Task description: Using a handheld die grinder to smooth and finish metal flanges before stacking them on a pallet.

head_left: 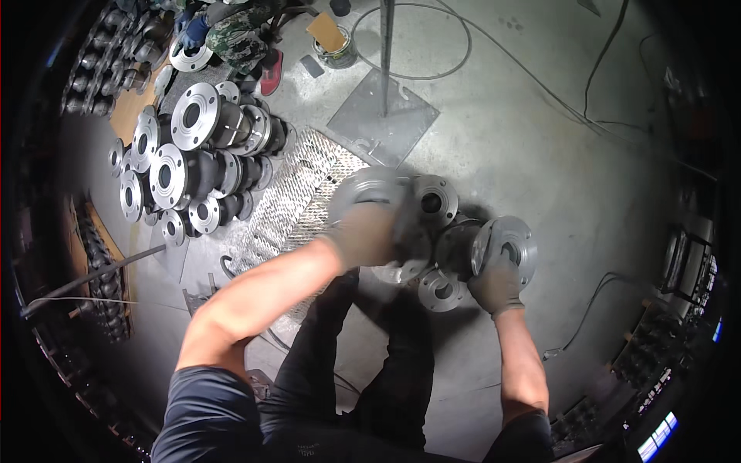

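Note:
Both my hands wear grey-brown work gloves. My left hand [369, 235], smeared by motion, grips a large flanged valve body [351, 191] whose round face is blurred too. Its fingers reach toward the bore. My right hand [496, 288] is closed on the silver flange of another dark flanged valve body [522, 245], with fingers going into the central hole. Between the two hands stand a smaller flange with bolt holes [445, 189] and, closer to my legs, another flange [434, 299]. The lower parts of these pieces are partly hidden by my hands and each other.
Several flanged valve bodies [185, 116] stand grouped at the left. A patterned metal grating [282, 189] lies beside them. Ahead, a post rises from a square base plate [417, 116]. A bucket [340, 55] and a crouching person in camouflage [239, 35] are farther off. Cables cross the floor.

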### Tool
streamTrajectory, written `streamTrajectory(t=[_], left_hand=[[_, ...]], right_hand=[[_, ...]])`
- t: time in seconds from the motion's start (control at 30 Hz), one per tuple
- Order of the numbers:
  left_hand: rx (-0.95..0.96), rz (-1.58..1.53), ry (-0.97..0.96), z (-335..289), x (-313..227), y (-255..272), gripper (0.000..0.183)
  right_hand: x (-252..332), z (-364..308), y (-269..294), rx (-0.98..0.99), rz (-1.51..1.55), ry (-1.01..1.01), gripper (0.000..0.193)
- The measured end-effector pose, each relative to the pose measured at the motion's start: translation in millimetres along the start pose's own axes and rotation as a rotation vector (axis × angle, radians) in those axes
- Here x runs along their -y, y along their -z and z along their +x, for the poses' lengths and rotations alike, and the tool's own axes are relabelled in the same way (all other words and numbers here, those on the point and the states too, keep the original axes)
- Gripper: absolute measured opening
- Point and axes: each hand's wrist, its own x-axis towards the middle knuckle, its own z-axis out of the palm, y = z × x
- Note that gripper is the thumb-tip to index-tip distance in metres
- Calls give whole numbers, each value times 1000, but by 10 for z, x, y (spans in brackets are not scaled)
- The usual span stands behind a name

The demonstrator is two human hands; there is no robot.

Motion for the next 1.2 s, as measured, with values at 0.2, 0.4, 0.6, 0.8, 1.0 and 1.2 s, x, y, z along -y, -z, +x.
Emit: streamTrajectory(t=[0.2, 0.4, 0.6, 0.8, 1.0, 1.2], left_hand=[[-66, -37, 329, -525, 852, 512, 99], [-123, 314, 177, -410, 1604, 602, 107], [-258, 720, 139, 17, 2337, 320, 106], [-390, 539, 108, 49, 2625, 144, 117], [-382, 481, 89, 32, 2422, 192, 114], [-837, 98, 260, -699, 1851, -368, 65]], right_hand=[[702, 368, 433, 41, 186, 190, 107], [1681, 794, 384, -27, 253, 459, 106], [2388, 1368, -747, -268, 15, 608, 62], [2731, 1253, -1574, -371, -146, 624, 56], [2673, 952, -1442, -347, 138, 565, 60], [1135, -307, -1787, -259, 725, -32, 84]])
